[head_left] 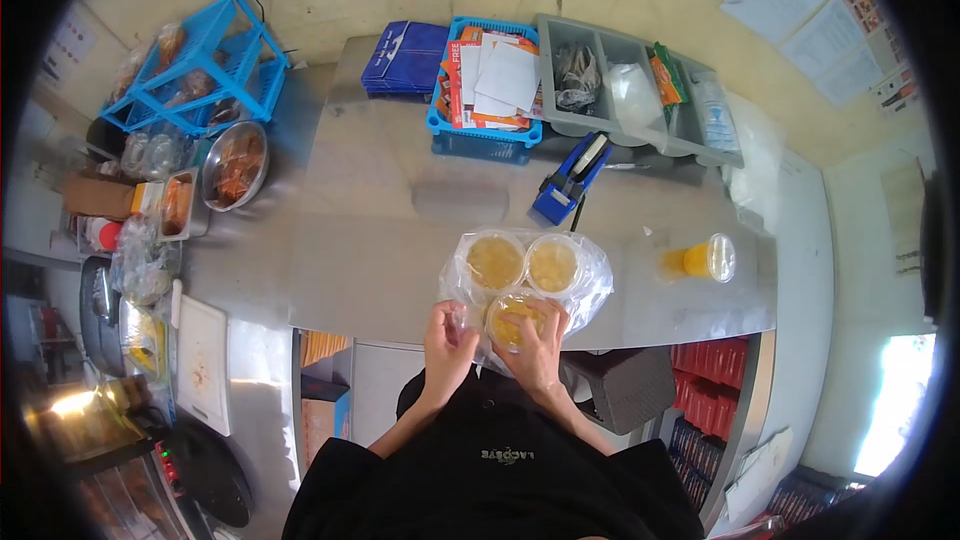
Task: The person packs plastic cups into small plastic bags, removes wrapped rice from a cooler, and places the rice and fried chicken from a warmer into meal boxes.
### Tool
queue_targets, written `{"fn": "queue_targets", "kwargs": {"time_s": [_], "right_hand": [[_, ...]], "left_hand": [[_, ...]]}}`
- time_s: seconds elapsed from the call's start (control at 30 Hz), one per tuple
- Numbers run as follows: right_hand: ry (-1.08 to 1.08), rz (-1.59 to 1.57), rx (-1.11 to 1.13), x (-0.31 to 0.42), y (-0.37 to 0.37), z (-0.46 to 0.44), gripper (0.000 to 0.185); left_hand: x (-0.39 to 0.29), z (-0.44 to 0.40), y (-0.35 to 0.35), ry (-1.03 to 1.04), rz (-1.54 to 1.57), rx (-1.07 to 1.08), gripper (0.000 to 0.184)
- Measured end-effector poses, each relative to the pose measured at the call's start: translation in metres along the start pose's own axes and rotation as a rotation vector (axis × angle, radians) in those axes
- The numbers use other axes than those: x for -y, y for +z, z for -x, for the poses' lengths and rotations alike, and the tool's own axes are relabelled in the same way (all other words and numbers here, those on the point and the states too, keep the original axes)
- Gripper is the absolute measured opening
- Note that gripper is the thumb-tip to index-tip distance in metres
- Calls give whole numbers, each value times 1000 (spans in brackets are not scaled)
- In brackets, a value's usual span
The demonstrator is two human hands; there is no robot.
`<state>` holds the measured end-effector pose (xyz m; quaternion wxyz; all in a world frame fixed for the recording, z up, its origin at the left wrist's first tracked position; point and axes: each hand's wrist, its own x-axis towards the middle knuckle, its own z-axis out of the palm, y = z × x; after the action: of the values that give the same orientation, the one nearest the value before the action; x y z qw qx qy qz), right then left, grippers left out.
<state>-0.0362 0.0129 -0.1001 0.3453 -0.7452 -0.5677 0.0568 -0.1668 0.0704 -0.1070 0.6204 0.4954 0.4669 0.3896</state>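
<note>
A clear plastic bag (pixel 596 285) lies at the front edge of the steel counter. Three round plastic tubs sit in or on it: a back left tub (pixel 495 261), a back right tub (pixel 553 265) and a front tub (pixel 508 312), all with yellowish contents. My left hand (pixel 449 348) is closed on the bag's left edge, its fingertips pinching the film. My right hand (pixel 537 348) reaches over the front tub from the right, fingers bent on its top. Whether film lies between fingers and tub, I cannot tell.
A blue tape dispenser (pixel 568 185) stands behind the bag. To the right, a cup of orange liquid (pixel 709 258) lies or stands tilted-looking. Farther back are a blue basket of papers (pixel 487 135) and a grey divided bin (pixel 620 100). A white cutting board (pixel 203 365) lies left.
</note>
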Motion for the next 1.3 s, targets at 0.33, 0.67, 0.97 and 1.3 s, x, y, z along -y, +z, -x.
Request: {"fn": "queue_targets", "kwargs": {"time_s": [0.33, 0.67, 0.97, 1.3], "right_hand": [[270, -93, -208, -80, -46, -79, 40], [296, 243, 82, -69, -82, -124, 22], [202, -89, 151, -13, -161, -149, 16], [-520, 23, 254, 30, -136, -125, 31]], "left_hand": [[-42, -57, -11, 192, -278, -63, 26], [-20, -68, 81, 640, -1130, 324, 66], [-74, -42, 54, 724, -1030, 103, 72], [-138, -14, -28, 234, -719, 5, 46]]}}
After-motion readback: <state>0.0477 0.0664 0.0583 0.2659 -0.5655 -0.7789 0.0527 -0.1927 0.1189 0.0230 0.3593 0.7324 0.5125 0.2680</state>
